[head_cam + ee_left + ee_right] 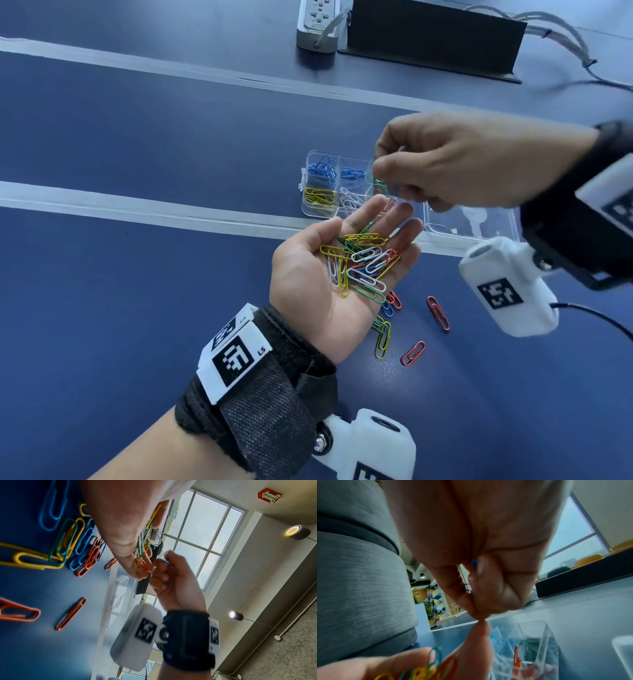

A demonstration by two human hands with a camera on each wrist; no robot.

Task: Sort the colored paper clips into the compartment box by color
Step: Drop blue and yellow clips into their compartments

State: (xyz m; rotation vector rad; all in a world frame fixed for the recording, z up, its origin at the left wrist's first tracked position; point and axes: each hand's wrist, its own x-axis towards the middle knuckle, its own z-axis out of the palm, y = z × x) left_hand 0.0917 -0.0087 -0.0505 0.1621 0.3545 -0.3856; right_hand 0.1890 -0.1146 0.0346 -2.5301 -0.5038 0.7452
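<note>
Compartment box (310, 205) partly sorted; your left hand (329, 274) cups mixed clips, right hand (445, 164) pinches blue clips (169, 563); strays remain.

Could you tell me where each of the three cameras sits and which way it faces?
Head: worn on the head, looking down at the dark blue table; shows the upturned left hand cupping mixed coloured paper clips and the right hand above the clear plastic compartment box.
Left wrist: beneath the left hand, looking along its fingers; shows the right hand pinching blue paper clips.
Right wrist: looks along the right hand's curled fingers, down to the box.
Shared: both wrist views show the blue clips.
</note>
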